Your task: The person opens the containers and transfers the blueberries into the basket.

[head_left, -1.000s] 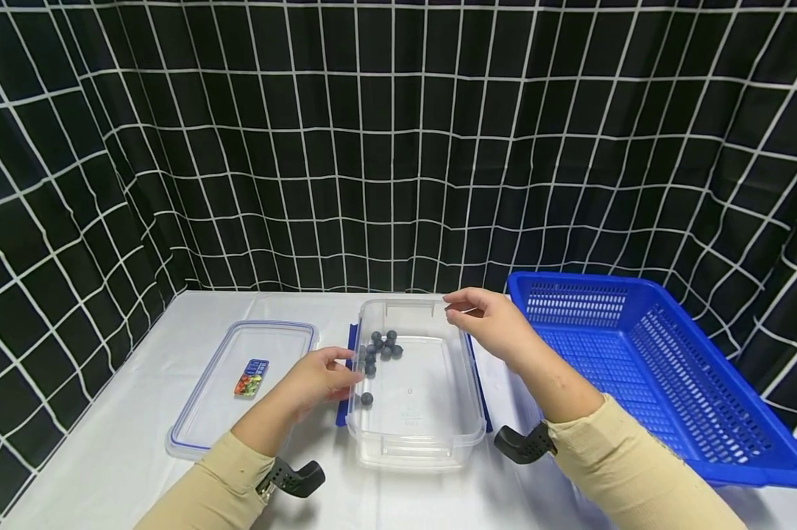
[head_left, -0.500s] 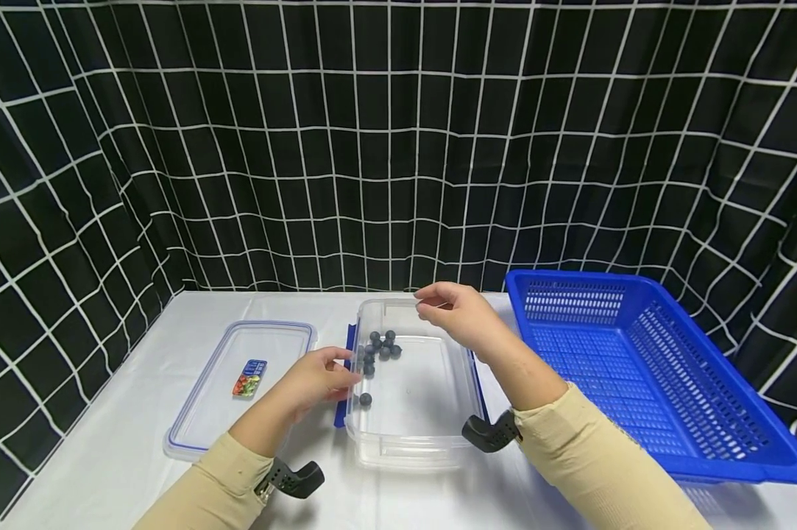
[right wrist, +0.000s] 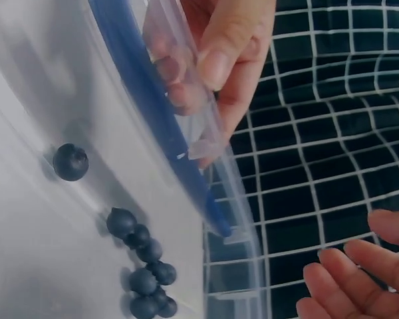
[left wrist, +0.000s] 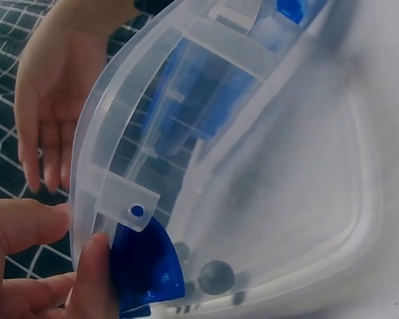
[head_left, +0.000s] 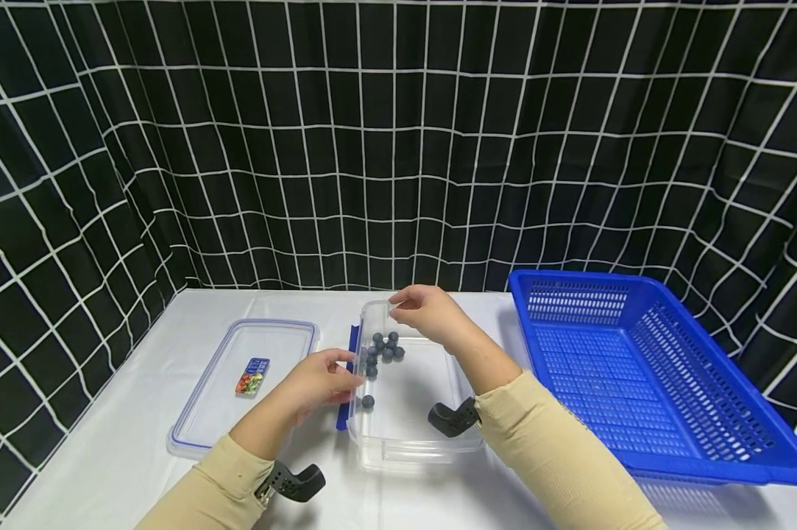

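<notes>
A clear plastic food container (head_left: 431, 443) with blue side latches stands without its lid on the white table. Several blueberries (head_left: 388, 353) lie in a cluster along its left side, with one blueberry (head_left: 368, 402) apart nearer the front. My left hand (head_left: 320, 379) holds the container's left wall; in the right wrist view its thumb lies at the rim and its fingers show outside, by the blue latch (right wrist: 146, 93). Over the container's back part hovers my right hand (head_left: 427, 313), its fingers loosely extended and nothing between them. The right wrist view shows those fingers (right wrist: 346, 279) bare.
The container's clear lid (head_left: 199, 401), edged in blue and bearing a colourful label (head_left: 252, 377), lies flat to the left. A large blue plastic basket (head_left: 709, 471) stands at the right. Behind the table hangs a black curtain with a white grid (head_left: 398, 169).
My right hand has moved left, from above the container's back right corner to over its back middle. The left hand stays at the container's left wall, and the blueberries keep their places.
</notes>
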`<state>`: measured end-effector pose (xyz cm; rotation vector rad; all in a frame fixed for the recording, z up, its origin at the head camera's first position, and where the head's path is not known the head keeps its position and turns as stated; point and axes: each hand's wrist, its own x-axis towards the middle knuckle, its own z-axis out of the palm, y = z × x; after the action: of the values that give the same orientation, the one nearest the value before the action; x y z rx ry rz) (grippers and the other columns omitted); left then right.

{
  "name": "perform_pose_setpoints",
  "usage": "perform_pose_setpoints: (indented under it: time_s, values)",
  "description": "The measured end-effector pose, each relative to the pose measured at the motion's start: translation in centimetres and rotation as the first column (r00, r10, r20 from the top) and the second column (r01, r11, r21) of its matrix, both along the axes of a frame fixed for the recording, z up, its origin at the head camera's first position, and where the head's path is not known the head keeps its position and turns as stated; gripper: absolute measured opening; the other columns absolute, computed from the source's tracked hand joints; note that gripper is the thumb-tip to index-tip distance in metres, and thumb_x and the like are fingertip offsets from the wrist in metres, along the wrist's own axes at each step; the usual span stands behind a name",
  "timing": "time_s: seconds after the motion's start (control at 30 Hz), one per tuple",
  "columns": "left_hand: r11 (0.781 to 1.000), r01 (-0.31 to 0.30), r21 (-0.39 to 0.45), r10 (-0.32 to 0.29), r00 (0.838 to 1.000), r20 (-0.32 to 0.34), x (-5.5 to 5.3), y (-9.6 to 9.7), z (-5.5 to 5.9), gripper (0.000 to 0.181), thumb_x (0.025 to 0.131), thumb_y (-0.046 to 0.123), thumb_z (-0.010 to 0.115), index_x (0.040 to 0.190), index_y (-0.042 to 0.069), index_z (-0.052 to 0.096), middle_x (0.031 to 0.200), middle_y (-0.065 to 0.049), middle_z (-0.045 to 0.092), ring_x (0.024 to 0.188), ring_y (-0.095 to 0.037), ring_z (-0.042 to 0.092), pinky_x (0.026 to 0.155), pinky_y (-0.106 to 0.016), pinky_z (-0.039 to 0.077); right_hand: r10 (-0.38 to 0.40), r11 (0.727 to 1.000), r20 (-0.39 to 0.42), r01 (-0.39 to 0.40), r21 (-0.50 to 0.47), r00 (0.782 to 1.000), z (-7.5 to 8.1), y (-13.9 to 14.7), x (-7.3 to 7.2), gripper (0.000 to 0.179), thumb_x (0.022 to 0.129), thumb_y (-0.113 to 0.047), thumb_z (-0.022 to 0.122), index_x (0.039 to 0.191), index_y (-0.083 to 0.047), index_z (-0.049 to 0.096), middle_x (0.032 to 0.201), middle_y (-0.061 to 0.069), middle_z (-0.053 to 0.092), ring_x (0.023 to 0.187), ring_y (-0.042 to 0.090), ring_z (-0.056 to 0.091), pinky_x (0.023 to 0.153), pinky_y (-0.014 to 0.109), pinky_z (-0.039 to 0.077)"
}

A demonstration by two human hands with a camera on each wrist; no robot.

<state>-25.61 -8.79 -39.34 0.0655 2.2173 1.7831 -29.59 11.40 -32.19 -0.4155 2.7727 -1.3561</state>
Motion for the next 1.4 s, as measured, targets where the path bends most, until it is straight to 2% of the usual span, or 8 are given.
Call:
perform_pose_setpoints:
  time_s: [0.13, 0.33, 0.57, 0.7, 0.83, 1.03, 1.2, 1.4]
  values:
    - [1.000, 0.002, 0.031, -0.002, 1.000, 0.013, 0.0, 0.0, -0.3, 0.046, 0.081, 0.003, 0.065, 0.124, -0.001, 0.049, 0.087, -0.011, 0.057, 0.074, -0.018, 0.059, 0.073, -0.030, 0.057, 0.004, 1.000, 0.011, -0.004, 0.030, 1.000, -1.0, -0.7, -0.9, 0.026, 0.083, -0.016, 0.065, 0.107, -0.008, 0.064, 0.097, 0.007, 0.063, 0.091, 0.022, 0.060, 0.080, 0.038, 0.053]
    - [0.996, 0.029, 0.080, -0.032, 0.999, 0.032, 0.3, -0.2, -0.5, 0.049, 0.082, 0.002, 0.063, 0.128, 0.000, 0.046, 0.090, -0.012, 0.059, 0.073, -0.015, 0.059, 0.074, -0.029, 0.056, 0.064, 0.997, 0.076, -0.067, 0.047, 0.995, -2.5, -1.2, -2.2, 0.026, 0.081, -0.011, 0.067, 0.107, -0.007, 0.063, 0.091, 0.004, 0.065, 0.085, 0.017, 0.061, 0.081, 0.037, 0.052]
    - [0.992, 0.036, 0.123, -0.043, 0.997, 0.059, 0.7, -0.3, -0.2, 0.057, 0.082, -0.001, 0.062, 0.133, 0.000, 0.038, 0.095, -0.020, 0.061, 0.073, -0.015, 0.062, 0.075, -0.029, 0.056, 0.120, 0.989, 0.086, -0.126, 0.071, 0.989, -2.7, -1.4, -2.9, 0.024, 0.081, -0.010, 0.068, 0.104, -0.007, 0.064, 0.088, 0.002, 0.066, 0.082, 0.015, 0.061, 0.081, 0.035, 0.053]
    - [0.985, 0.033, 0.168, -0.047, 0.996, 0.079, 0.9, -0.5, -0.3, 0.053, 0.082, -0.002, 0.061, 0.130, -0.001, 0.038, 0.090, -0.016, 0.060, 0.071, -0.014, 0.061, 0.073, -0.027, 0.057, 0.167, 0.981, 0.106, -0.176, 0.084, 0.980, -3.0, -1.6, -3.1, 0.019, 0.081, -0.011, 0.068, 0.099, -0.006, 0.065, 0.087, 0.001, 0.066, 0.083, 0.015, 0.061, 0.081, 0.034, 0.053]
    - [0.979, 0.042, 0.199, -0.057, 0.996, 0.071, 0.9, -0.7, -0.5, 0.043, 0.082, -0.003, 0.059, 0.121, -0.005, 0.042, 0.086, -0.011, 0.057, 0.069, -0.013, 0.061, 0.072, -0.025, 0.057, 0.210, 0.970, 0.113, -0.221, 0.102, 0.971, -3.6, -1.9, -3.4, 0.015, 0.080, -0.011, 0.068, 0.094, -0.005, 0.066, 0.083, 0.000, 0.065, 0.078, 0.014, 0.060, 0.075, 0.029, 0.054]
    - [0.974, 0.057, 0.219, -0.071, 0.996, 0.060, 1.0, -0.9, -0.5, 0.032, 0.081, -0.003, 0.058, 0.111, -0.007, 0.046, 0.084, -0.009, 0.057, 0.069, -0.012, 0.061, 0.071, -0.025, 0.057, 0.295, 0.939, 0.195, -0.322, 0.125, 0.936, -4.4, -2.7, -3.2, 0.008, 0.078, -0.006, 0.069, 0.085, -0.008, 0.066, 0.078, 0.001, 0.065, 0.074, 0.023, 0.060, 0.066, 0.033, 0.055]
    - [0.978, 0.064, 0.199, -0.079, 0.995, 0.067, 0.9, -1.0, -0.4, 0.031, 0.082, -0.002, 0.058, 0.111, -0.007, 0.048, 0.085, -0.011, 0.058, 0.069, -0.013, 0.061, 0.072, -0.025, 0.056, 0.352, 0.903, 0.260, -0.399, 0.160, 0.899, -5.1, -3.0, -3.2, 0.009, 0.077, -0.001, 0.068, 0.083, -0.008, 0.066, 0.078, 0.000, 0.064, 0.074, 0.014, 0.059, 0.070, 0.029, 0.055]
    - [0.980, 0.070, 0.184, -0.084, 0.994, 0.067, 0.9, -1.1, -0.3, 0.030, 0.084, -0.002, 0.055, 0.112, -0.008, 0.048, 0.087, -0.013, 0.058, 0.070, -0.013, 0.060, 0.073, -0.025, 0.056, 0.441, 0.845, 0.320, -0.508, 0.167, 0.839, -5.7, -2.9, -3.1, 0.015, 0.075, 0.003, 0.066, 0.087, -0.006, 0.067, 0.087, 0.002, 0.064, 0.078, 0.012, 0.058, 0.072, 0.032, 0.056]
